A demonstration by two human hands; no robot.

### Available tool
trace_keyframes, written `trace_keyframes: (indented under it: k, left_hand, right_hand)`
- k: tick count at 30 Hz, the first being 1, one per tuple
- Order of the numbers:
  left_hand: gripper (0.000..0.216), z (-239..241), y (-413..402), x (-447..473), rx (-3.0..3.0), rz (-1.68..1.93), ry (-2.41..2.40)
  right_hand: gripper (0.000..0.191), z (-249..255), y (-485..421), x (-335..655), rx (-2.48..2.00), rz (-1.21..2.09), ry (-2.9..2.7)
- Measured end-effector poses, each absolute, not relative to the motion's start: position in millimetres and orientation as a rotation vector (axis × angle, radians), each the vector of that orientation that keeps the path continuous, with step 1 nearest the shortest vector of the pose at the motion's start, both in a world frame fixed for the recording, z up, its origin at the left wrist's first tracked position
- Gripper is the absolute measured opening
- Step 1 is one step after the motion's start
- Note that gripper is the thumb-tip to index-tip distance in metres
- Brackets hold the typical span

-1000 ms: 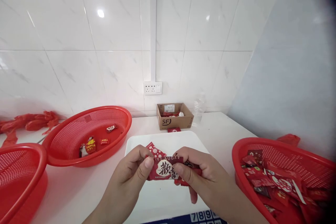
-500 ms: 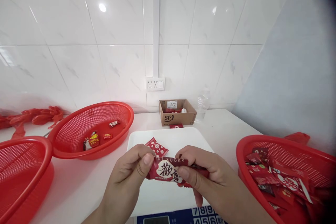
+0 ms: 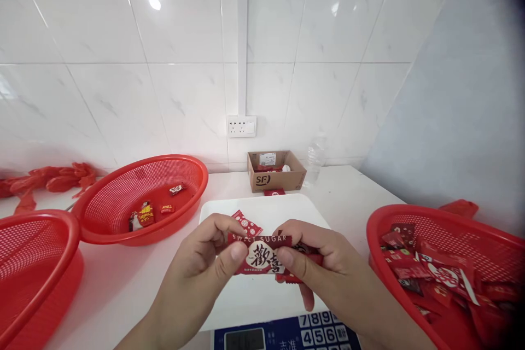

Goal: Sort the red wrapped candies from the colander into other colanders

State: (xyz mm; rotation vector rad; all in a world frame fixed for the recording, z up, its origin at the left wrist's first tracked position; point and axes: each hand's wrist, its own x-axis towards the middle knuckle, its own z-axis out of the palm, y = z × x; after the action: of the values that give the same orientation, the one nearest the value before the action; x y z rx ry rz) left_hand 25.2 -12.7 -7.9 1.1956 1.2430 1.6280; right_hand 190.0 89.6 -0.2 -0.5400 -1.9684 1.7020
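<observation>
- In the head view, the left hand (image 3: 200,265) is pinching the left end of a dark-red "SWEET SUGAR" packet (image 3: 260,256) between thumb and fingers.
- The right hand (image 3: 334,265) is gripping the packet's other end, its thumb pressing on the printed front; the hands are staying slightly apart, with the packet spanning them.
- More red wrapping (image 3: 292,279) is showing behind the right thumb, partly hidden.
- The packet is hanging above the white pan (image 3: 254,303) of a scale (image 3: 283,333), whose blue keypad is facing the person.
- A dotted red packet (image 3: 248,224) is lying on the pan, just behind the held one.
- Wrapped sweets (image 3: 445,276) are filling part of the right-hand red basket (image 3: 388,212).
- A cardboard box (image 3: 279,180) is standing beyond the pan, beside a clear bottle (image 3: 315,158).
</observation>
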Motion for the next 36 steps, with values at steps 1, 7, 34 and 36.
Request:
trace_keyframes:
  k: [1,7,34,36]
  left_hand:
    - [0.021,-7.6,-12.9,25.6,1.210,1.594,1.253]
    - [0.013,-6.7,-13.7,26.5,1.282,1.559,1.311]
    - [0.019,-3.0,-21.3,28.0,1.844,1.706,1.572]
    - [0.019,-1.1,-21.5,28.8,1.860,1.714,1.571]
  right_hand:
    - [0.028,-0.1,89.7,189.8,-0.536,1.697,-1.972]
    - [0.022,-1.3,90.5,191.4,-0.510,1.628,-1.948]
    - [0.026,2.2,85.9,195.4,-0.519,1.434,-1.701]
    - [0.026,1.8,86.2,195.4,-0.505,1.436,-1.694]
